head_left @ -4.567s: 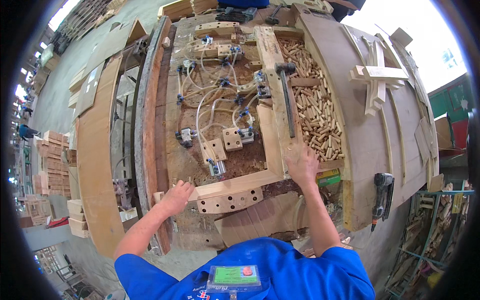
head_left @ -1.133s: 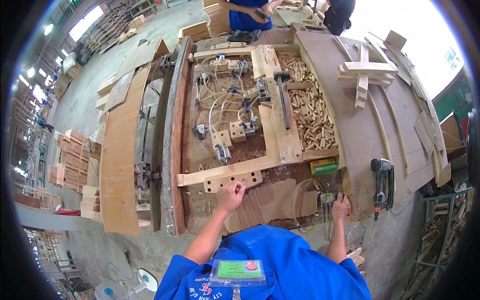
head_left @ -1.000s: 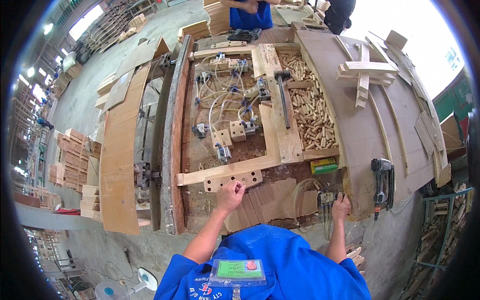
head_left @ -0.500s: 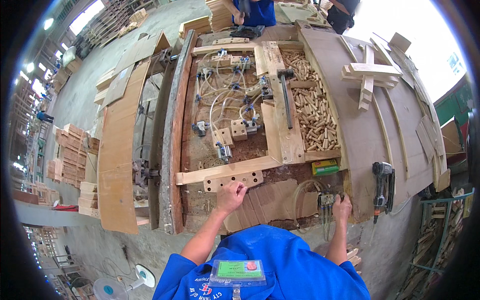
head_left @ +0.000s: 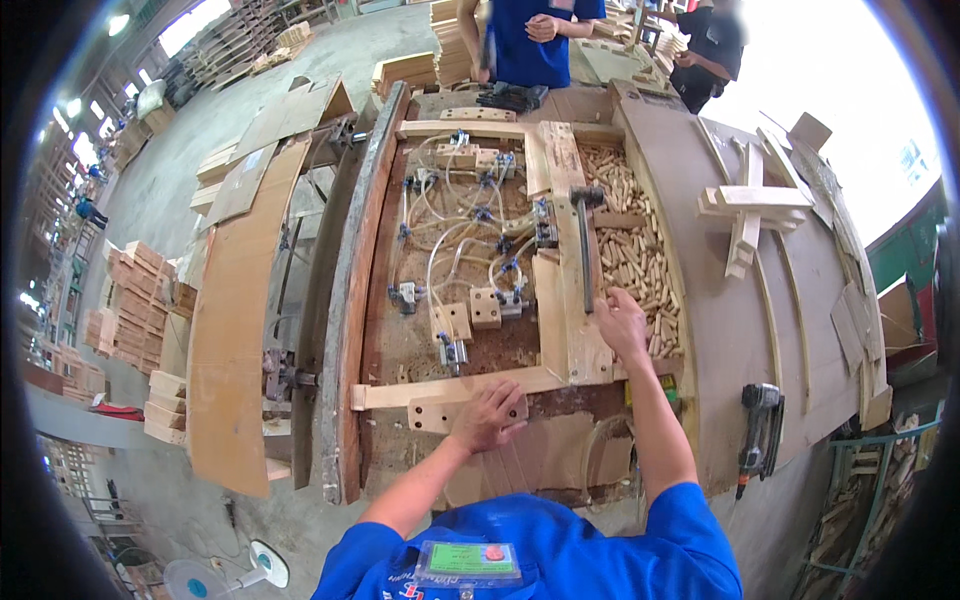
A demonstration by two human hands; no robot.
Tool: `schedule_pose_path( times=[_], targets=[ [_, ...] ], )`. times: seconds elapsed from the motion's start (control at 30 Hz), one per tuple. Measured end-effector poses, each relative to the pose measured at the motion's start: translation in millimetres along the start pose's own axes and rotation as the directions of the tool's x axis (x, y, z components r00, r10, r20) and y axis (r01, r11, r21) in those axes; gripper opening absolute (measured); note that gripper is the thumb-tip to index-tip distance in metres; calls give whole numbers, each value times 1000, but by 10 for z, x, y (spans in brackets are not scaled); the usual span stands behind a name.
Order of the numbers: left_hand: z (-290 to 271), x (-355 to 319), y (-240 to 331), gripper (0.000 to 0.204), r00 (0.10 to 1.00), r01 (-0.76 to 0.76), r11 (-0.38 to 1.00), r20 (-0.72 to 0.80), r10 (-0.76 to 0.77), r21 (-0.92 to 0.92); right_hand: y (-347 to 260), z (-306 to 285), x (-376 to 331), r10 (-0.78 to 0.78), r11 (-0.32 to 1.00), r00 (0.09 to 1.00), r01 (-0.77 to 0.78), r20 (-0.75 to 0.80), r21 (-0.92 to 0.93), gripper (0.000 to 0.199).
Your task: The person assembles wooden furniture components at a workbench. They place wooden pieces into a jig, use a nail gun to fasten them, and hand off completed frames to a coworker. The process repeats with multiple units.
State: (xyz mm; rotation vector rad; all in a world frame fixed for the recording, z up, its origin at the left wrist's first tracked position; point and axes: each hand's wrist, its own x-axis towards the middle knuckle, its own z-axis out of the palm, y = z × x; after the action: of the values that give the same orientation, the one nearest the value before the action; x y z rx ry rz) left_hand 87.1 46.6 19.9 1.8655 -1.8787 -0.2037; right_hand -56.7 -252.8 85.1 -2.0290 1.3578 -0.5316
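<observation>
My left hand [head_left: 488,415] lies with fingers stretched over a wooden block with drilled holes [head_left: 430,416] and the near rail of a wooden frame [head_left: 400,396]. Beside the lower end of a hammer [head_left: 586,250], my right hand [head_left: 622,322] reaches over the frame's right side with fingers partly bent. Its fingertips are close to the handle; whether they touch it I cannot tell. The hammer lies lengthwise on the right-hand board [head_left: 568,170]. Within the frame are clear hoses, small metal cylinders [head_left: 453,352] and drilled wooden blocks [head_left: 485,308].
A bin of wooden dowels [head_left: 630,262] lies right of the frame. Farther right are crossed wooden pieces [head_left: 752,205] and a nail gun [head_left: 760,430]. Flat cardboard [head_left: 540,455] lies near me. A co-worker in blue [head_left: 530,45] stands at the far end, another person in dark clothes [head_left: 708,50] farther right.
My right hand has moved from the hose valves at the near right up to the hammer's handle end. My left hand has spread flat over the drilled block. The view has tilted upward.
</observation>
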Motion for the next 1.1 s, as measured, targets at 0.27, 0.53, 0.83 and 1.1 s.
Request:
schedule_pose_path(
  times=[0.27, 0.53, 0.83, 1.1],
  targets=[
    [42, 13, -36, 71, 999, 5, 1000, -37, -5, -21, -153, 788, 1134, 83, 967, 994, -96, -67, -235, 40],
    [72, 145, -17, 74, 998, -41, 999, -46, 39, -33, 131, 480, 1245, 148, 981, 977, -127, -151, 143, 25],
    [96, -59, -84, 75, 998, 44, 999, -45, -45, -16, -706, -41, -163, -130, 673, 990, 133, -61, 727, 31],
    [95, 57, -21, 72, 999, 7, 999, -43, -8, -34, -172, 655, -359, -110, 988, 981, 125, -160, 86, 39]
  ],
)
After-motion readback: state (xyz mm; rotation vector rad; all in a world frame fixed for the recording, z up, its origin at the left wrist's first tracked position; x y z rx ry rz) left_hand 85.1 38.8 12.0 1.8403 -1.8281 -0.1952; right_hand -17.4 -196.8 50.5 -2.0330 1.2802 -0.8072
